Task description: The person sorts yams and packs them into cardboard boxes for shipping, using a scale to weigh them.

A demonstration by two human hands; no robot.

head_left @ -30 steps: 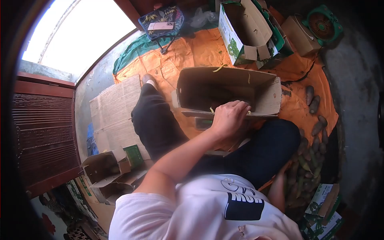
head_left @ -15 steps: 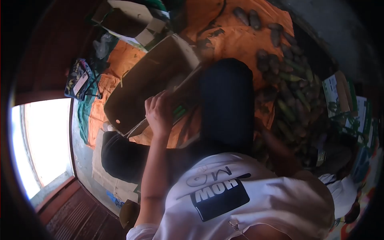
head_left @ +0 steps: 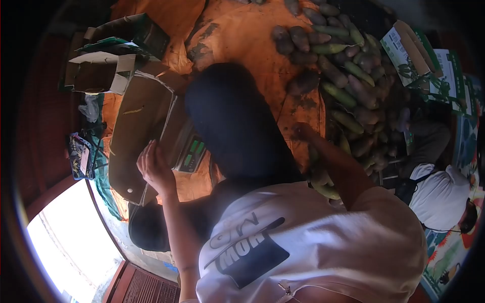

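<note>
"Fingers first: what's the left hand doing?"

"They're slightly bent, at the near rim of the box. I can't tell from here whether they pinch the cardboard or just lie against it."

"And the right hand?"

"It's over the orange sheet, just left of the vegetables. It's dark there; I can't tell whether those fingers are closed or holding anything."

"Where's the box sitting?"

"On the left, open and tilted. The scale, with its green panel, is between it and the raised knee."

"And the vegetables?"

"Heaped on the right, brown ones and greenish ones mixed, reaching from beside the right arm to the far side. Some lie on the sheet."

"Anyone near them?"

"A person in a white shirt, right of the heap, bent over."

"What about further out?"

"On the left there's a stool with a phone on it. Far left, beyond the box, stand open cartons. Far right, past the heap, are printed cartons, white and green."
</note>
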